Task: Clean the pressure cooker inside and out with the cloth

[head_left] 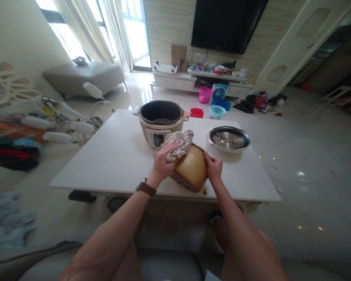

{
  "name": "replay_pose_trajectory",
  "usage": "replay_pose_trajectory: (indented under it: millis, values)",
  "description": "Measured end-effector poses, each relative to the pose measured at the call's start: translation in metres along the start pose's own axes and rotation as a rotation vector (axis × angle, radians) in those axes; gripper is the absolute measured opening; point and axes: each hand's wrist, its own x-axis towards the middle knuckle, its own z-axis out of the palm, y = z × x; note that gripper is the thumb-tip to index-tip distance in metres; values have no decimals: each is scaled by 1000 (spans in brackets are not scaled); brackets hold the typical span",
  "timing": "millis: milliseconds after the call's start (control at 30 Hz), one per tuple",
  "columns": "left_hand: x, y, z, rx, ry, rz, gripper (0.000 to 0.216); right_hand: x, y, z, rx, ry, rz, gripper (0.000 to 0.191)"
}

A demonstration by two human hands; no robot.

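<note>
A golden-brown inner pot (pixel 192 168) is tipped on its side above the front part of the white table. My right hand (pixel 214 167) grips its rim from the right, fingers closed. With my left hand (pixel 164 160) I hold a patterned grey-and-white cloth (pixel 179 147) pressed against the pot's upper left outer wall. Just behind stands the electric pressure cooker body (pixel 155 134), its dark cavity open at the top and its control panel partly covered by the cloth. Its detached lid (pixel 230 139) lies to the right with the metal inner side up.
The white table (pixel 105 164) carries all these parts, its front edge close to my knees. Beyond it on the floor are a red basin (pixel 196 112), a light blue basket (pixel 217 112) and a pink basket (pixel 205 95). A lamp with white shades (pixel 83 127) stands left.
</note>
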Motion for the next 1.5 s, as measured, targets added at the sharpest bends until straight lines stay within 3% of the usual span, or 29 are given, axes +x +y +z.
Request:
replay_pose_trajectory:
  millis: [200,267,367,600,733,867,967,1033,1100,1200,1367,1433,1500]
  values:
    - [8,-43,-2,-190,218,-627,32,-2,3,-2,22,-2,-34,71]
    - [9,-51,-4,-256,257,-725,29,-3,2,-2,29,-6,-36,70]
    - [10,-49,-6,-269,289,-695,27,-2,-3,-2,15,-25,-41,69]
    - [0,-10,-1,-203,236,-431,33,1,-31,-3,-145,-65,-78,71]
    - [-4,-9,3,-193,201,-351,37,0,-28,-5,-140,-48,-58,73]
    - [2,-28,3,-233,215,-548,30,1,-17,-9,-67,-46,-51,72]
    - [6,-42,3,-230,282,-768,24,1,-13,-12,-26,-60,-54,71]
    - [6,-45,4,-222,333,-827,23,2,-13,-12,-13,-64,-53,70]
    - [5,-43,5,-226,351,-776,25,3,-12,-12,-4,-62,-48,70]
    - [2,-30,7,-234,294,-528,33,4,-9,-10,8,-53,-28,71]
    - [-6,-8,5,-138,16,2,46,4,-4,-6,6,-38,19,71]
    - [-6,-8,4,-143,14,12,45,3,-4,-5,8,-37,26,71]
    - [-3,-15,4,-181,82,-119,42,2,-5,-4,8,-37,18,70]
